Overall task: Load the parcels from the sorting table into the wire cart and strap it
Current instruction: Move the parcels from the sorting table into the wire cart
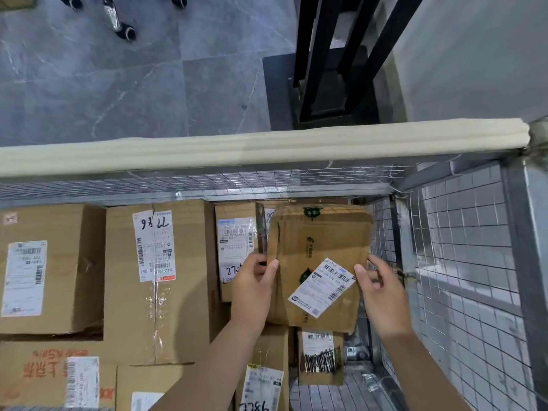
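Observation:
I look down into the wire cart [462,262], which holds several cardboard parcels. A flat brown parcel [323,247] with green print and a tilted white label sits high at the cart's far right corner. My left hand [252,289] grips its left edge, thumb on top. My right hand [382,295] holds its right edge next to the mesh wall. Under it stand a labelled box [235,247] and two smaller boxes [320,357]. A tall box marked 7786 [154,280] fills the middle.
The cart's far rail is padded with cream foam [237,149]. Left of the middle lie more boxes [44,268], one with red print [53,372]. Beyond the cart are grey floor tiles, a black metal stand [329,72] and chair castors [127,31].

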`<action>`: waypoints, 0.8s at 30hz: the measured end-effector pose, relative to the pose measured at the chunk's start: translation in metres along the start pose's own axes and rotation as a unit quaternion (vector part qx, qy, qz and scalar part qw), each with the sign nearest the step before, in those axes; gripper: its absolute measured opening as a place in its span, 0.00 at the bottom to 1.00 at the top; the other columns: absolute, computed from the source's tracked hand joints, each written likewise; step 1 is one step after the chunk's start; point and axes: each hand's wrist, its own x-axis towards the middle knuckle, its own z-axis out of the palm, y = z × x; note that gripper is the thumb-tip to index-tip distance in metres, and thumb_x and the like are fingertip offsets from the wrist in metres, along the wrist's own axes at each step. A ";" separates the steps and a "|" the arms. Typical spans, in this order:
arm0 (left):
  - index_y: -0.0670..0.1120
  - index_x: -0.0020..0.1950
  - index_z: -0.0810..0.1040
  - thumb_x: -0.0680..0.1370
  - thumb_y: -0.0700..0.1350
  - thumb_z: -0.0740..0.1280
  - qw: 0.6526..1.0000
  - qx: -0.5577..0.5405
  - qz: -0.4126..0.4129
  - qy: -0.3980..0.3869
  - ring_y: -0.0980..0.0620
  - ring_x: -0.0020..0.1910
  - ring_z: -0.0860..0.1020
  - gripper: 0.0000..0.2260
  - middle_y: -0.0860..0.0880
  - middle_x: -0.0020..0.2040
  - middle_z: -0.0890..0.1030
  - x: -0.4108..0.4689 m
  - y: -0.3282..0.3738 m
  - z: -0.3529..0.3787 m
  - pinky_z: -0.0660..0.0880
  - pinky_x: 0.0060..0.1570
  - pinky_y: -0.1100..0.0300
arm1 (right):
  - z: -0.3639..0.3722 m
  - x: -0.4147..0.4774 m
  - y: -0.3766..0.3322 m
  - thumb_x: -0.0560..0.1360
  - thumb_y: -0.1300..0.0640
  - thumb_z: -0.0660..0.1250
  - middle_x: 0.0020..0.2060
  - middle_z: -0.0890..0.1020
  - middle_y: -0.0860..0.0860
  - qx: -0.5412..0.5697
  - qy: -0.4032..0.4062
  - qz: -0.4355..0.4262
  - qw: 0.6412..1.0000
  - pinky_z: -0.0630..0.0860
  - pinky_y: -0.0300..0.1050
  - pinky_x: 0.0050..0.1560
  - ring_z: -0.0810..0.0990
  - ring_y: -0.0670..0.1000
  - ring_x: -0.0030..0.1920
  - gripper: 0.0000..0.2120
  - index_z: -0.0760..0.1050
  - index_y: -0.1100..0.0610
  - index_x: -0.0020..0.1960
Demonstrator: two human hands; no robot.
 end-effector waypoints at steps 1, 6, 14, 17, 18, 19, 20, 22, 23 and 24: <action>0.49 0.52 0.78 0.79 0.50 0.68 1.000 0.001 0.000 0.008 0.55 0.44 0.79 0.06 0.52 0.42 0.81 0.003 0.000 0.001 0.70 0.38 0.67 | 0.002 0.003 -0.002 0.81 0.49 0.62 0.49 0.81 0.46 -0.012 0.000 -0.001 1.000 0.71 0.33 0.37 0.78 0.40 0.45 0.22 0.68 0.52 0.73; 0.48 0.42 0.75 0.79 0.48 0.68 0.999 0.040 -0.014 0.030 0.52 0.35 0.76 0.08 0.50 0.36 0.78 0.019 0.007 0.009 0.67 0.30 0.68 | 0.011 0.028 -0.019 0.82 0.55 0.62 0.52 0.81 0.57 -0.063 -0.010 0.012 0.998 0.67 0.28 0.25 0.73 0.41 0.36 0.12 0.75 0.59 0.62; 0.41 0.53 0.79 0.79 0.44 0.67 0.984 0.160 -0.023 0.073 0.47 0.40 0.80 0.07 0.43 0.48 0.80 0.047 0.012 0.027 0.78 0.36 0.53 | 0.029 0.059 -0.021 0.83 0.58 0.58 0.45 0.79 0.55 -0.141 -0.054 0.062 0.987 0.76 0.43 0.41 0.80 0.56 0.46 0.17 0.74 0.61 0.69; 0.40 0.50 0.76 0.79 0.41 0.67 0.983 0.157 0.001 0.092 0.46 0.42 0.79 0.05 0.44 0.46 0.79 0.051 0.017 0.029 0.77 0.40 0.54 | 0.030 0.062 -0.028 0.84 0.58 0.54 0.39 0.69 0.50 -0.205 -0.070 0.032 0.976 0.77 0.48 0.49 0.78 0.57 0.47 0.19 0.67 0.57 0.74; 0.40 0.50 0.75 0.79 0.40 0.66 0.986 0.140 0.001 0.093 0.46 0.42 0.78 0.04 0.45 0.45 0.79 0.052 0.019 0.029 0.76 0.40 0.55 | 0.031 0.061 -0.031 0.84 0.58 0.53 0.41 0.68 0.49 -0.224 -0.073 0.021 0.972 0.76 0.46 0.46 0.78 0.55 0.45 0.20 0.63 0.55 0.76; 0.41 0.50 0.75 0.79 0.39 0.66 0.988 0.126 0.000 0.089 0.46 0.41 0.78 0.02 0.47 0.44 0.78 0.052 0.021 0.028 0.76 0.39 0.56 | 0.032 0.060 -0.034 0.85 0.58 0.52 0.40 0.69 0.49 -0.242 -0.070 0.008 0.968 0.76 0.44 0.40 0.77 0.52 0.41 0.21 0.61 0.55 0.77; 0.41 0.50 0.75 0.79 0.38 0.65 0.989 0.120 0.000 0.082 0.47 0.39 0.77 0.02 0.48 0.43 0.77 0.051 0.022 0.027 0.75 0.37 0.56 | 0.032 0.060 -0.035 0.84 0.59 0.53 0.39 0.70 0.49 -0.253 -0.062 0.002 0.965 0.73 0.42 0.33 0.76 0.50 0.37 0.21 0.61 0.57 0.77; 0.41 0.51 0.76 0.79 0.36 0.64 0.991 0.118 0.015 0.058 0.49 0.36 0.76 0.03 0.49 0.41 0.77 0.048 0.021 0.024 0.75 0.34 0.57 | 0.031 0.063 -0.029 0.83 0.62 0.54 0.36 0.72 0.51 -0.252 -0.049 0.006 0.967 0.66 0.41 0.26 0.73 0.49 0.33 0.20 0.63 0.61 0.74; 0.41 0.52 0.77 0.78 0.35 0.63 0.992 0.118 0.025 0.044 0.50 0.37 0.76 0.05 0.48 0.42 0.77 0.045 0.021 0.022 0.75 0.35 0.56 | 0.030 0.061 -0.028 0.83 0.63 0.55 0.36 0.73 0.51 -0.232 -0.044 0.013 0.972 0.66 0.41 0.26 0.73 0.49 0.32 0.17 0.66 0.64 0.71; 0.41 0.53 0.78 0.78 0.34 0.63 0.992 0.119 0.032 0.029 0.50 0.38 0.76 0.07 0.47 0.44 0.78 0.042 0.021 0.020 0.76 0.37 0.57 | 0.029 0.057 -0.028 0.82 0.62 0.56 0.35 0.73 0.52 -0.217 -0.048 0.025 0.975 0.67 0.42 0.27 0.73 0.49 0.32 0.12 0.70 0.65 0.64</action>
